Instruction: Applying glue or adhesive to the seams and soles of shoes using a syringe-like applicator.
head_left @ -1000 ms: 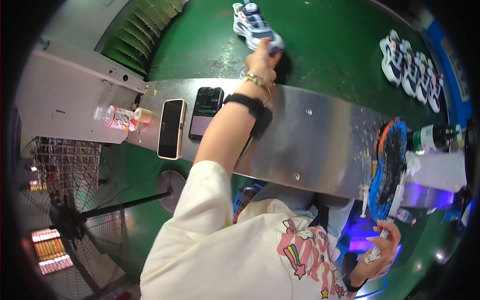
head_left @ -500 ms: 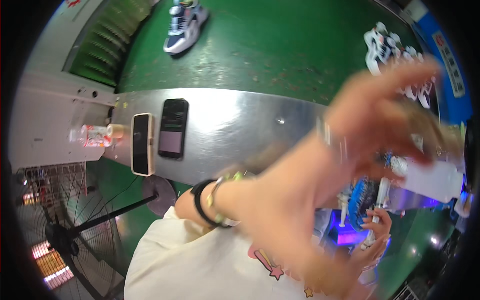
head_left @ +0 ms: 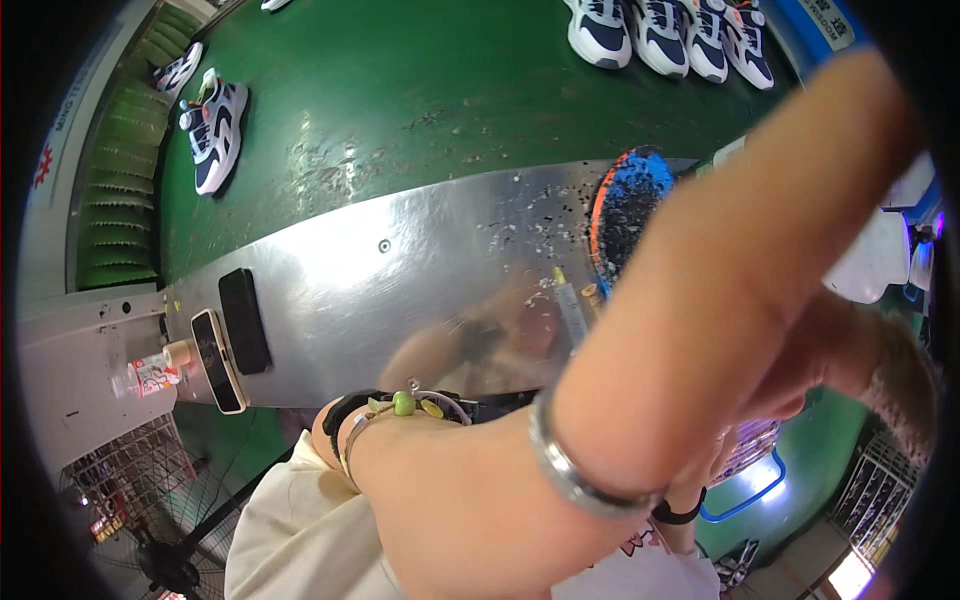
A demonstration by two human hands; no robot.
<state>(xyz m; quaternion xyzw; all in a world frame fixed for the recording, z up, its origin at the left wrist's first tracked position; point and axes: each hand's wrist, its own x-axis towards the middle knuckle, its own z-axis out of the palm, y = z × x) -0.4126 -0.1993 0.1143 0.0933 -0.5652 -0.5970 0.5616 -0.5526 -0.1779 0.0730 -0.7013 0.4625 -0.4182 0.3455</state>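
Observation:
My left arm, with a black watch, a beaded bracelet and a silver bangle, is raised very close to the camera. My left hand (head_left: 790,250) is blurred at the upper right, so I cannot tell its fingers or whether it holds anything. Behind that arm a shoe (head_left: 625,205) with an orange and blue sole stands upright over the steel table (head_left: 400,270). Below the arm only part of my right hand (head_left: 700,480) shows, at the shoe's lower end, apparently gripping it.
Two phones (head_left: 243,320) (head_left: 217,360) and a small bottle (head_left: 150,375) lie at the table's left end. A white and navy shoe (head_left: 215,130) sits on the green belt (head_left: 420,110), and a row of shoes (head_left: 660,30) is further along it. A fan (head_left: 170,560) stands lower left.
My left arm has pulled back from the shoe on the belt and swung up across the view, close to the camera. That shoe has travelled left along the belt.

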